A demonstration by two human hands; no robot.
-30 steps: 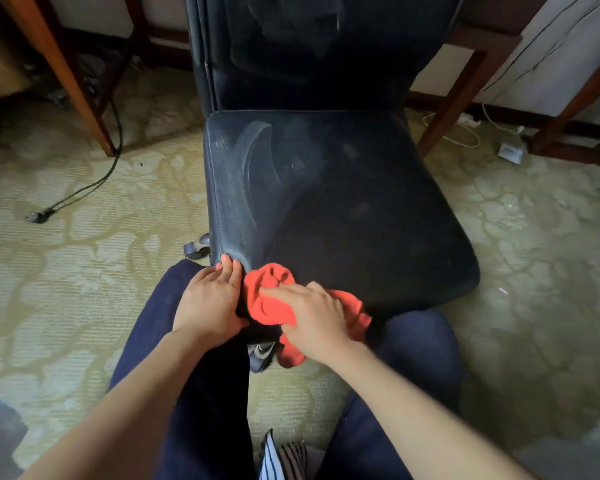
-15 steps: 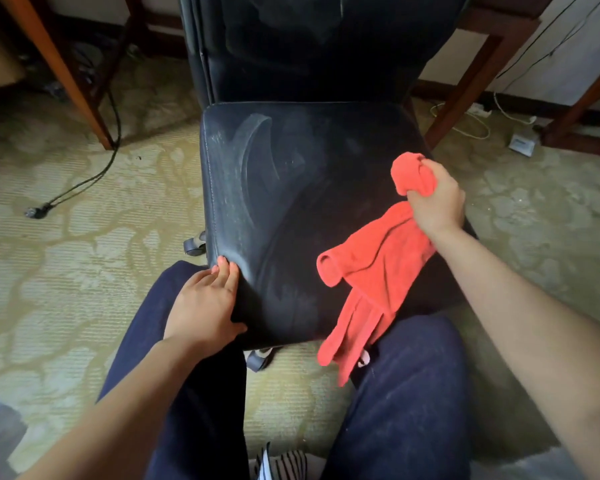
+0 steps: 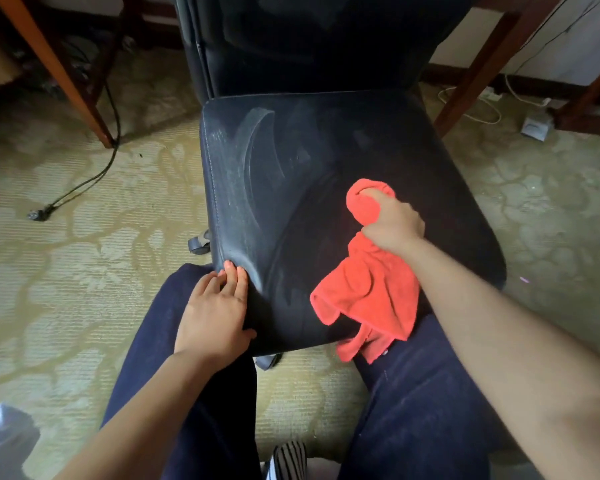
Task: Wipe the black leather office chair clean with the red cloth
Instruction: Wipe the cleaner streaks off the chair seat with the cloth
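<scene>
The red cloth point(image 3: 368, 292) lies right of centre on the seat of the black leather office chair point(image 3: 291, 161). The right hand point(image 3: 394, 225) curls its grip round the bunched end to press it down. The left hand point(image 3: 215, 313), fingers flat, braces the front corner, likely against rolling.

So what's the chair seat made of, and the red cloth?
Chair seat: looks like black leather or a faux kind, smooth with a dull sheen, stitched seam along its edge.
Red cloth: soft fuzzy fabric, maybe microfibre; it drapes and bunches.
</scene>
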